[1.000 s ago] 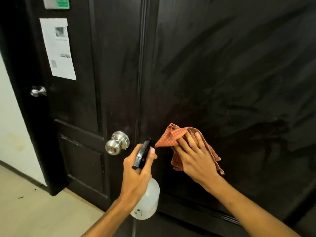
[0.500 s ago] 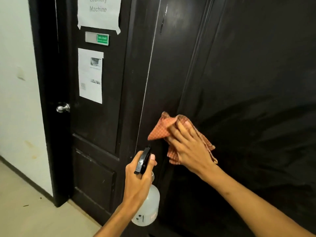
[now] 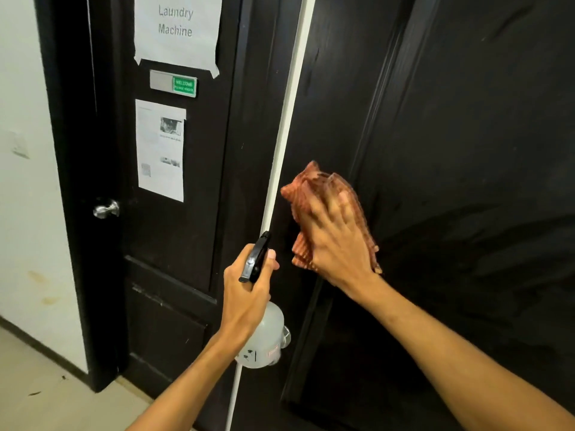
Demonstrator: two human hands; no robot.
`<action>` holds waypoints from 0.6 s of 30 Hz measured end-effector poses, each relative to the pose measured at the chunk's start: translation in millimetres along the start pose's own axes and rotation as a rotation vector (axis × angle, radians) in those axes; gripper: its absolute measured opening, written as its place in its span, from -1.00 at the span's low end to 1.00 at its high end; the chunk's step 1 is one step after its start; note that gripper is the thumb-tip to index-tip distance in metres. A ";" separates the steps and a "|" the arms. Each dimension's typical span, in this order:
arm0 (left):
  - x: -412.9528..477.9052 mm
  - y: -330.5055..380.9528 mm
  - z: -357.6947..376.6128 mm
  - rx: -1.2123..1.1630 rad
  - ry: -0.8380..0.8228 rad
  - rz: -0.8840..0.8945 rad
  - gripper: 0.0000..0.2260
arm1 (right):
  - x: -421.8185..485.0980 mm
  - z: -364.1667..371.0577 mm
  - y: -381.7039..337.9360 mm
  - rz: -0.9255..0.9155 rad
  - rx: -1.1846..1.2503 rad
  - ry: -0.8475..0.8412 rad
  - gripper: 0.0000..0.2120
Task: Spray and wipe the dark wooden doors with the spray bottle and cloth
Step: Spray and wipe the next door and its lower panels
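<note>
Two dark wooden doors fill the view. On the right door (image 3: 466, 150), my right hand (image 3: 337, 244) presses an orange checked cloth (image 3: 303, 194) flat against the wood near its left edge, fingers spread and blurred. Wet streaks show on the panel to the right. My left hand (image 3: 245, 290) grips the neck of a clear spray bottle (image 3: 264, 340) with a black trigger head (image 3: 256, 256), held upright in front of the narrow white strip (image 3: 281, 150) between the doors. The left door (image 3: 174, 244) stands further back.
The left door carries a "Laundry Machine" paper (image 3: 175, 29), a green welcome sign (image 3: 184, 86), a printed sheet (image 3: 160, 150) and a silver knob (image 3: 105, 209). A second knob (image 3: 285, 335) peeks out behind the bottle. White wall (image 3: 25, 181) and pale floor (image 3: 46, 393) lie left.
My right hand slid the cloth upward along the right door's left edge. The view rose, showing the laundry sign. My left hand kept the bottle in about the same place.
</note>
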State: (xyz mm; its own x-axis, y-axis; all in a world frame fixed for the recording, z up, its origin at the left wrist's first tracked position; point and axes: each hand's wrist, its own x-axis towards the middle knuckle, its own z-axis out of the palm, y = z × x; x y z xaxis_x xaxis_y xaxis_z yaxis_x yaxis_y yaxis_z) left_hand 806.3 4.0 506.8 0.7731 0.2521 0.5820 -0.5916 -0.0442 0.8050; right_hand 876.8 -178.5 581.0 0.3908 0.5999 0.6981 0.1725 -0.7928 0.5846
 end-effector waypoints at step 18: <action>60.1 78.3 4.7 -0.127 -0.051 0.109 -0.80 | 82.7 -43.9 77.5 -0.356 -0.099 -0.090 -0.42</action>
State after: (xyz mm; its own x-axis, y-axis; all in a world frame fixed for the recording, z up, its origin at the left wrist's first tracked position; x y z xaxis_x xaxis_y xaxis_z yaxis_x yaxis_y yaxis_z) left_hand 807.5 11.2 605.3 0.7113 0.2029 0.6730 -0.6944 0.0548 0.7175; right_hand 882.9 -185.7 702.2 0.4009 0.8206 0.4074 0.2253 -0.5193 0.8243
